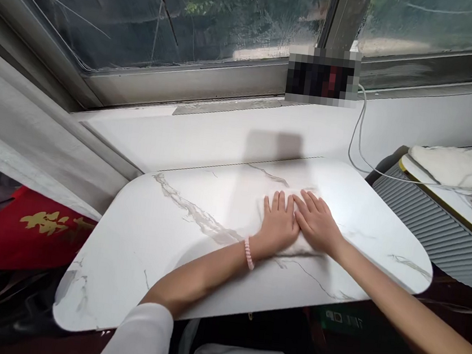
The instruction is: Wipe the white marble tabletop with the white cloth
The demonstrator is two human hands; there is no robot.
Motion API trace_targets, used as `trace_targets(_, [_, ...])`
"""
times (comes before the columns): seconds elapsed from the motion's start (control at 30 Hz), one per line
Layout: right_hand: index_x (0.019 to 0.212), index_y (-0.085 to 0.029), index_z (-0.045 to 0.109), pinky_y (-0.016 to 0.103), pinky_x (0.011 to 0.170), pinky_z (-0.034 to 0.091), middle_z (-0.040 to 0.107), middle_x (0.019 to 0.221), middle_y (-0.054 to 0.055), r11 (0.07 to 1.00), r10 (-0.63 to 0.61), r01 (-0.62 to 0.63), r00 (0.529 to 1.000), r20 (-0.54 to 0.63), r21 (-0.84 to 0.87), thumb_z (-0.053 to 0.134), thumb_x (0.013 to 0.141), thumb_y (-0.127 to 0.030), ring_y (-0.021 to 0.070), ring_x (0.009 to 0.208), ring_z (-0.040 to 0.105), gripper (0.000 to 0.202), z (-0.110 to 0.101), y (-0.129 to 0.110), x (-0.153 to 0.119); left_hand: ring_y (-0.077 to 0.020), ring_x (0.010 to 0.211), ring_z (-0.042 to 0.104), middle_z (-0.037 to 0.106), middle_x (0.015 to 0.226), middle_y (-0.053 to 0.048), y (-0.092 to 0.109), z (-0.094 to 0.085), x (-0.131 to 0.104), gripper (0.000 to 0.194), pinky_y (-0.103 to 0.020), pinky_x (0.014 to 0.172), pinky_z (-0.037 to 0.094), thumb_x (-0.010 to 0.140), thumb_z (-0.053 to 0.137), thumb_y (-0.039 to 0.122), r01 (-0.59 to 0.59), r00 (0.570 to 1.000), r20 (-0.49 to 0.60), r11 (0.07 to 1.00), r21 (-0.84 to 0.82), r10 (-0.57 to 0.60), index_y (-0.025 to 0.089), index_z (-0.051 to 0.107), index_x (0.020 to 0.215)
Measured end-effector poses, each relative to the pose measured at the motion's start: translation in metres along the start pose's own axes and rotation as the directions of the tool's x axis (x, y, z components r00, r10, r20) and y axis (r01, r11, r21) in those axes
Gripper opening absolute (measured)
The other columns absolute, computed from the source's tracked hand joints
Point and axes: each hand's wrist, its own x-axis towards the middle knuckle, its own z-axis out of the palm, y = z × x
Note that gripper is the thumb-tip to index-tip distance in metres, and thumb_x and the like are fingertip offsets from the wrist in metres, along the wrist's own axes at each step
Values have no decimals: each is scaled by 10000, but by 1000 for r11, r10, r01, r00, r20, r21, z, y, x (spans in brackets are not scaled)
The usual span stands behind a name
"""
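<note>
While reaching over the marbled tabletop (126, 244), rested left grip (278, 227) and right grip (319, 223), flat and unclenched, on the white cloth (301, 247), toward two o'clock from the tabletop's centre.

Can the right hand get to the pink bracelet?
Probably yes. The right hand rests right beside the left hand, and the pink bracelet on that wrist looks uncovered on top, with nothing lying over it.

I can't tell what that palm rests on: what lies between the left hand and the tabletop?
A white cloth lies between the left hand and the marble-patterned tabletop; the head view shows part of it beside the hand.
</note>
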Motion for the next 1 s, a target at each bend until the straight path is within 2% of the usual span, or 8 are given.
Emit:
trace_targets(0.1, [1432,-123,451,527,1127,281,399,1512,167,999,38,-38,999,-14,3,178,993,-375,296,1422,298,575,-14,-11,-54,-368,1459,172,260,1553,-243,26,0,-41,598,-599,1169,140,981,279,348,-84,996,39,996,-22,85,27,285,1485])
trace_targets(0.2, [1448,-147,426,533,1135,279,383,1522,164,997,76,-76,997,-32,3,176,991,-410,285,1442,262,583,-26,-18,-95,-382,1461,148,245,1555,-251,44,0,-68,616,-619,1163,138,981,271,366,-169,983,62,985,-45,172,21,270,1491])
trace_targets(0.3, [1485,-188,362,537,1140,277,361,1539,141,994,108,-107,994,-18,4,180,990,-425,270,1454,238,578,-31,-18,-114,-382,1462,144,240,1557,-247,53,0,-75,621,-645,1149,146,980,257,373,-220,971,82,974,-53,224,26,261,1494])
trace_targets(0.37, [1492,-194,346,533,1143,273,352,1545,133,991,131,-131,991,11,0,175,990,-437,268,1454,238,584,-30,-14,-112,-377,1462,153,238,1557,-245,54,0,-67,622,-647,1146,150,975,263,373,-239,964,107,969,-54,244,27,264,1493])
trace_targets(0.47, [1474,-189,378,532,1140,269,370,1536,133,980,198,-197,980,36,-20,157,990,-444,274,1443,263,590,-23,-1,-91,-363,1462,169,248,1558,-239,47,0,-38,621,-629,1153,139,969,275,369,-252,956,136,966,-65,259,29,273,1489])
trace_targets(0.6, [1435,-164,431,534,1125,272,414,1507,144,963,267,-266,963,37,-37,168,987,-390,290,1414,311,566,-13,31,-33,-316,1467,180,264,1567,-197,32,5,25,589,-565,1179,122,978,258,360,-232,963,123,969,-88,242,65,292,1487])
trace_targets(0.8, [1411,-130,456,469,1123,281,422,1499,146,992,123,-124,991,47,36,219,976,-324,273,1395,338,531,1,93,65,-279,1445,246,349,1532,-155,17,18,121,536,-558,1174,144,982,276,377,-43,999,-7,995,-88,43,127,355,1450])
trace_targets(1.0, [1398,-133,470,449,1104,306,461,1462,144,991,125,-125,992,16,39,230,964,-283,270,1354,385,518,13,120,116,-272,1380,340,437,1459,-146,5,21,170,488,-549,1160,197,985,287,360,-22,997,-75,996,-90,16,135,429,1393])
